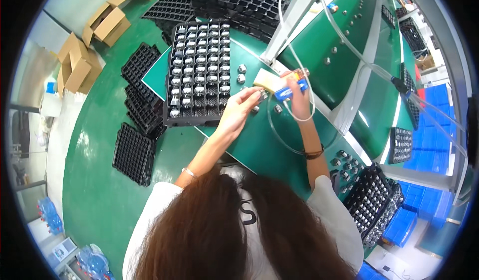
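Note:
My left hand [237,111] pinches a small shiny metal part [263,96] between thumb and fingertips. Close to its right, my right hand [300,103] is wrapped round a blue-and-orange air gun [291,89] with a thin clear hose [314,100] on it. A pale yellow block [268,80], sponge-like, is at the front of the air gun, just above the metal part; whether it is held or joined on I cannot tell. Left of my hands, a black tray [193,122] holds many metal parts in its pockets, with several pockets near its lower right bare. Loose metal parts [241,73] lie between tray and hands.
More loose parts [348,166] and a stacked black tray [371,196] are at the lower right. Empty black trays [133,154] stand on the floor at left, others [234,3] behind. A white frame post [287,25] rises beyond my right hand. Blue bins [431,125] stand far right.

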Tool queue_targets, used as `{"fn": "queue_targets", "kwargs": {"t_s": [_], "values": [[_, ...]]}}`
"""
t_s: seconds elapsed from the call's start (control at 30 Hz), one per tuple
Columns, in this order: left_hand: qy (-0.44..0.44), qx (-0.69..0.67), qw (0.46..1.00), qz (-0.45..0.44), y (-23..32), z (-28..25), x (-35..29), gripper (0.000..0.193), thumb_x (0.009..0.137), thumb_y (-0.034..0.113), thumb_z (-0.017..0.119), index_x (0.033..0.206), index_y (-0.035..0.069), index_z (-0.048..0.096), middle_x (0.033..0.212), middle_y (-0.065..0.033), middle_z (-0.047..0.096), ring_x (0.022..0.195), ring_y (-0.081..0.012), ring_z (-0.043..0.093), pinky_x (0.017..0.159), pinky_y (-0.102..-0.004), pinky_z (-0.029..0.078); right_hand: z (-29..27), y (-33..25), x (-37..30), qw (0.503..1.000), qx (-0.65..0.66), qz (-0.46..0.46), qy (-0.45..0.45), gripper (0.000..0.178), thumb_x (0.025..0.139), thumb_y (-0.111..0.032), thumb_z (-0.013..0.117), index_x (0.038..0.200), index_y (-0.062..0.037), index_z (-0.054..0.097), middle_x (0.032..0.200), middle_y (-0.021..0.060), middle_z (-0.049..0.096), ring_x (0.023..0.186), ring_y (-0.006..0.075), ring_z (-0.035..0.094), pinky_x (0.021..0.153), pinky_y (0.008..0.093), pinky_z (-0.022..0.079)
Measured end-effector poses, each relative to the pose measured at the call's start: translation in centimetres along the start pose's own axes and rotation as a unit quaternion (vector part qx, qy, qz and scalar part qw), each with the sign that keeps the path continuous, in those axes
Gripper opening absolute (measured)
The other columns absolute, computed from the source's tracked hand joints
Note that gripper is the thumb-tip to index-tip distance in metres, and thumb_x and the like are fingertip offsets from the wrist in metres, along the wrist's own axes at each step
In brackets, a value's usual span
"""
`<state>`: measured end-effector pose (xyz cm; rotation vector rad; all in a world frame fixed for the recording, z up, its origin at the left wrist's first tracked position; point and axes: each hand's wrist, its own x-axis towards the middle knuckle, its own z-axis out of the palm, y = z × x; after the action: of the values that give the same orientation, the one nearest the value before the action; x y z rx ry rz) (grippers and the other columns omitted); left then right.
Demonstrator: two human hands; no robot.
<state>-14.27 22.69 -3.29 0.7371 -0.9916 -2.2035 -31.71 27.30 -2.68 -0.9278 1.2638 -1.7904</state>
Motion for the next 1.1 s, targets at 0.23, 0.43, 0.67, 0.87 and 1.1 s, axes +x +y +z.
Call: {"fn": "queue_targets", "kwargs": {"t_s": [0.23,0.43,0.67,0.87,1.1], "values": [[0.0,0.022,1.0,0.02,0.0,0.2,-1.0,0.027,0.087,0.013,0.06,0.111,-0.001,0.058,0.099,-0.0027,0.061,0.089,-0.0068,0.054,0.082,-0.0214,0.042,2.7,0.0,-2.9,0.999,0.001,0.012,-0.037,0.012,0.084,-0.008,0.052,0.092,0.0005,0.055,0.091,0.0045,0.058,0.079,0.0089,0.053,0.072,0.022,0.043],[0.01,0.032,0.999,0.025,-0.3,-0.3,-1.5,0.032,0.085,0.011,0.062,0.114,-0.001,0.057,0.103,-0.0054,0.062,0.093,-0.0086,0.055,0.085,-0.0232,0.042,3.4,0.4,-3.5,0.998,-0.001,-0.003,-0.055,0.01,0.084,-0.007,0.052,0.09,-0.0004,0.055,0.091,0.0058,0.058,0.081,0.0095,0.054,0.071,0.0231,0.044],[-0.004,0.026,0.999,0.035,-0.2,-1.1,-1.7,0.038,0.082,0.009,0.065,0.117,0.0,0.055,0.107,-0.0083,0.061,0.097,-0.0097,0.056,0.087,-0.0237,0.043,3.4,0.7,-3.9,0.995,0.007,0.061,-0.075,0.009,0.084,-0.006,0.053,0.091,-0.0006,0.055,0.092,0.0051,0.058,0.081,0.0097,0.054,0.072,0.0231,0.044],[0.062,0.208,0.963,0.157,1.0,-3.1,-1.8,0.037,0.081,0.008,0.064,0.117,0.003,0.055,0.108,-0.0054,0.06,0.095,-0.0099,0.056,0.083,-0.0249,0.046,2.1,0.7,-1.5,0.977,-0.212,0.013,-0.011,0.015,0.085,-0.011,0.056,0.093,0.0024,0.057,0.085,0.0032,0.059,0.077,0.0106,0.056,0.069,0.0237,0.044],[0.203,0.619,0.697,0.299,5.0,-9.5,-1.8,0.022,0.073,0.009,0.065,0.095,0.007,0.063,0.093,-0.0087,0.061,0.089,-0.0279,0.054,0.083,-0.0342,0.041,0.1,2.3,0.1,0.892,-0.44,-0.077,0.067,0.022,0.082,-0.022,0.063,0.081,-0.0005,0.056,0.064,0.0113,0.056,0.057,0.0173,0.053,0.056,0.0314,0.043]]}}
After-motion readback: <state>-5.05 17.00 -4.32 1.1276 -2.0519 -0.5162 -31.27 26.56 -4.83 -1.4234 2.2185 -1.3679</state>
